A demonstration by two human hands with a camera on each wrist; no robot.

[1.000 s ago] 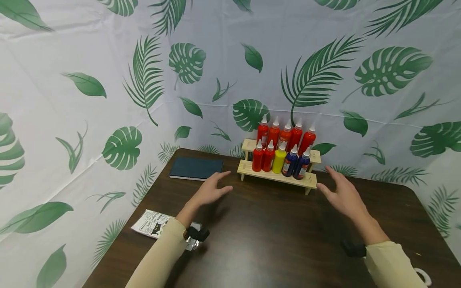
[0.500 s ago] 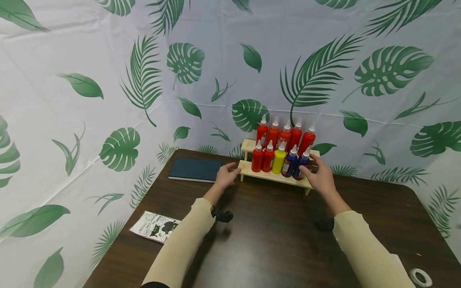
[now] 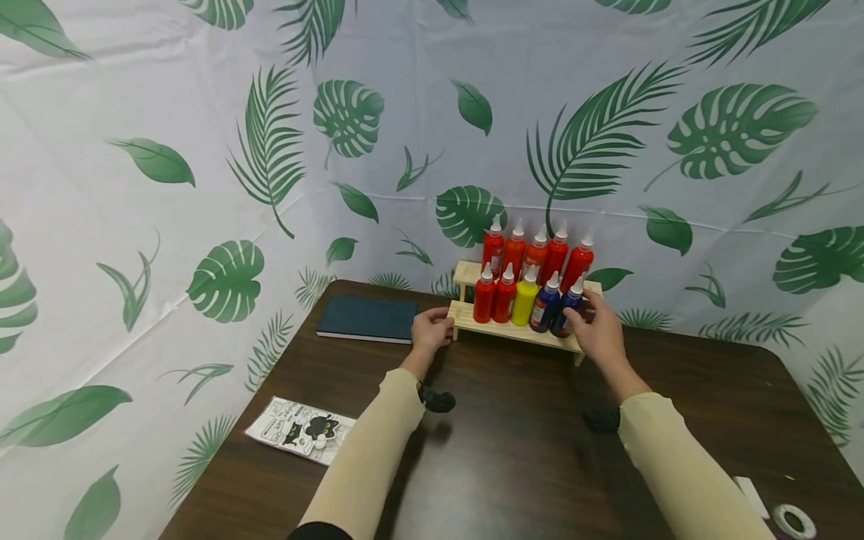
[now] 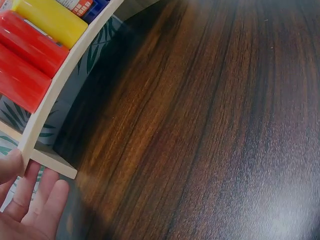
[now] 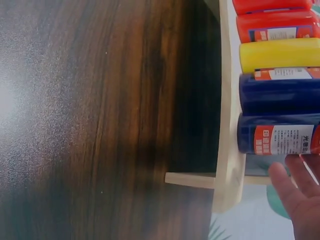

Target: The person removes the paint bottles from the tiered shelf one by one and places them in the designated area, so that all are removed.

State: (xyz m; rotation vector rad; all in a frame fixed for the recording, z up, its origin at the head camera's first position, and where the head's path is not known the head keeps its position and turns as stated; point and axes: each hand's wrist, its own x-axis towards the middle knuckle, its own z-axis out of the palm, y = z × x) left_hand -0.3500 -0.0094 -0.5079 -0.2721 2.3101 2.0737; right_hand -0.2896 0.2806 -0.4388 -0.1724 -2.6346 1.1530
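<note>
10 bottles [image 3: 525, 302] (1 yellow), 2-tier rack [image 5: 230, 125] beneath, left grip [image 3: 432, 328] pinching it

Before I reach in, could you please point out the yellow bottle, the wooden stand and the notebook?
Yellow bottle [image 3: 524, 304]: head view, middle of its body.
Wooden stand [image 5: 230, 100]: right wrist view, front edge of its lower shelf.
Notebook [image 3: 367, 317]: head view, middle of its dark cover.
</note>
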